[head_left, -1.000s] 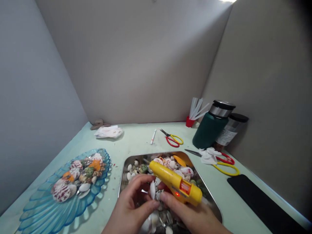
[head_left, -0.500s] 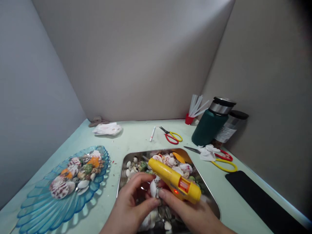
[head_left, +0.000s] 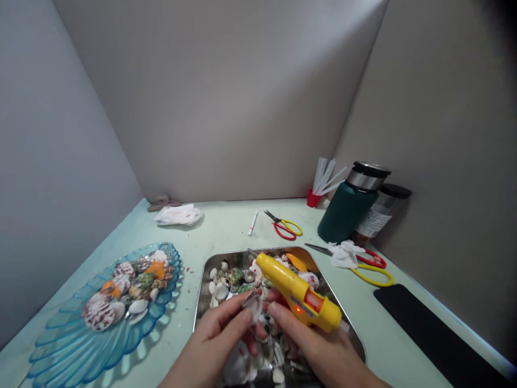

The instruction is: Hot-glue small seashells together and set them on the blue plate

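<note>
Over the metal tray (head_left: 360, 339), my left hand (head_left: 220, 337) pinches a whitish seashell (head_left: 253, 305) between thumb and fingers. A yellow glue gun (head_left: 293, 285) with a lit red light lies across my right hand (head_left: 313, 339), its nozzle pointing up and left. The right thumb and forefinger are close to the shell; I cannot tell whether they touch it. Below both hands the tray holds many shells, among them small white ones, green ones and an orange piece (head_left: 297, 262). My hands hide part of the tray's contents.
To the left stands a blue shell-shaped dish (head_left: 81, 353) bearing shells. Behind the tray lie small scissors (head_left: 285, 225) and a white pen (head_left: 252, 222). On the right are a green bottle (head_left: 347, 207), larger scissors (head_left: 371, 274) under crumpled tissue (head_left: 345, 253), and a black strip (head_left: 436, 328).
The shell in my left hand has turned and now shows a different side. My right hand and the glue gun have shifted slightly right, a little apart from the left.
</note>
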A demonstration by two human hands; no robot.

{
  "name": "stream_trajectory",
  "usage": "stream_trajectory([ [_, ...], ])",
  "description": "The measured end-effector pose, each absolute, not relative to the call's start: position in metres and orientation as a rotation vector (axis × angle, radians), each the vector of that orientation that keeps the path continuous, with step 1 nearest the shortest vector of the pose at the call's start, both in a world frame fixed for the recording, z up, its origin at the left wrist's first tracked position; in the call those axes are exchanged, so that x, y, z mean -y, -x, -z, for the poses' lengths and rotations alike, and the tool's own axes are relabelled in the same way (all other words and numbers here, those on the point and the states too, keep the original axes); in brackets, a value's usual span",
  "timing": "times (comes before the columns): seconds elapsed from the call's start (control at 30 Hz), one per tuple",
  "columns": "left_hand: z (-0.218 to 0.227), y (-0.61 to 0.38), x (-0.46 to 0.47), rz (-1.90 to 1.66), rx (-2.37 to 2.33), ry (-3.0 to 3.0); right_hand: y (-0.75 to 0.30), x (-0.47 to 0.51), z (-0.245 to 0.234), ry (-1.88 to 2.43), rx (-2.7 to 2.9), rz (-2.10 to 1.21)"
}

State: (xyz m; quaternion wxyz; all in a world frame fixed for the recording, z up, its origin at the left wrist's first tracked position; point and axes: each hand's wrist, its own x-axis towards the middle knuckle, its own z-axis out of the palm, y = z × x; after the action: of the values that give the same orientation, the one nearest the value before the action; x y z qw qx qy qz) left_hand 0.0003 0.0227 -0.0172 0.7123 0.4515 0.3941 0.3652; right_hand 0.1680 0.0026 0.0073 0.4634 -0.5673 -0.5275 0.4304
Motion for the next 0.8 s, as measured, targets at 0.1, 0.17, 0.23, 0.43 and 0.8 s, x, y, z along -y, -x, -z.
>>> stream_trajectory([
  [0.1,0.0204,-0.0004,-0.0237,-0.794,-0.877,-0.994,-0.1664,-0.0013,-0.0086,1.380,1.307,-1.074],
  [0.17,0.0209,-0.0009,-0.0238,-0.775,-0.892,-1.013,-0.1655,-0.0010,-0.0089,1.376,1.302,-1.063],
  [0.23,0.0199,-0.0017,-0.0232,-0.758,-0.910,-1.038,-0.1650,-0.0012,-0.0087,1.366,1.301,-1.039],
  [0.43,0.0169,-0.0028,-0.0210,-0.764,-0.963,-1.107,-0.1640,-0.0025,-0.0082,1.303,1.277,-1.071],
  [0.8,0.0197,-0.0033,-0.0217,-0.753,-0.960,-1.109,-0.1646,-0.0014,-0.0071,1.309,1.275,-1.129],
])
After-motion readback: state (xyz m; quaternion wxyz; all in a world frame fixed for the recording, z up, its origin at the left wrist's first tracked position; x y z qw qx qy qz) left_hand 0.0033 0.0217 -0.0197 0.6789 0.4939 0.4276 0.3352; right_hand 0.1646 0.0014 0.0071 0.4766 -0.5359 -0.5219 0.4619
